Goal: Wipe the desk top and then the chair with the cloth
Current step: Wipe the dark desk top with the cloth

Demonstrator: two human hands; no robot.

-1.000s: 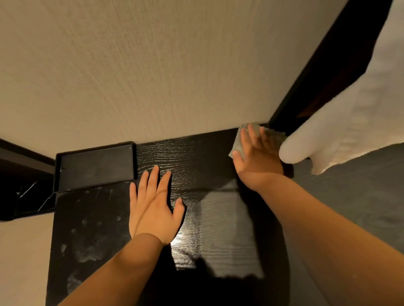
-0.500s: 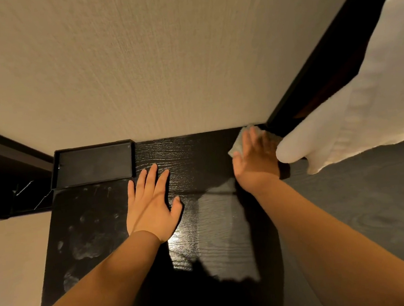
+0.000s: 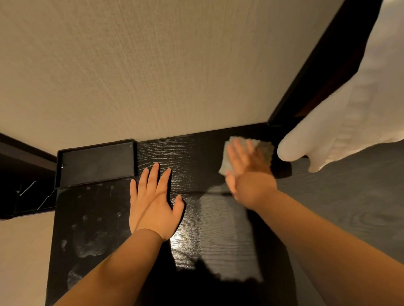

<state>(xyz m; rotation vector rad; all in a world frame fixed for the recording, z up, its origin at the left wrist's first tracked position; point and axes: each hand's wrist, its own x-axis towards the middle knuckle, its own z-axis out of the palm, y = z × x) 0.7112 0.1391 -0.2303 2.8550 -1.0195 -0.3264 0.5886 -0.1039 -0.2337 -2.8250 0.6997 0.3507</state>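
Black wood-grain table (image 3: 196,153), pushed up against a beige textured wall (image 3: 164,59), seen from straight above.

The cloth (image 3: 266,147) is a pale greyish rag lying flat on the table's far right corner area, close to the back edge. The right grip (image 3: 248,175) sits on top of it, fingers straight and laid fairly close together, pressing down rather than pinching. The rag pokes out past the fingertips and a bit on both sides, so it's mostly under the fingers, with the heel of the palm on the near side of it. That grip is pretty blurred, so I can't tell finer finger detail.

The left grip (image 3: 152,205) is flat on the table around the middle, fingers spread, thumb out to the right, holding nothing. It's well apart from the rag.

Other stuff: a shallow black tray (image 3: 96,144) sits in the far left corner, touching the wall side. The table's left part, nearer than the tray, has whitish smudges (image 3: 87,244), while the strip between the arms is glossy and catches the light. Some white quilted fabric (image 3: 339,130) hangs in from the right, its tip near the rag; whether they touch I can't say. Grey floor (image 3: 357,201) lies beyond the table's right edge.
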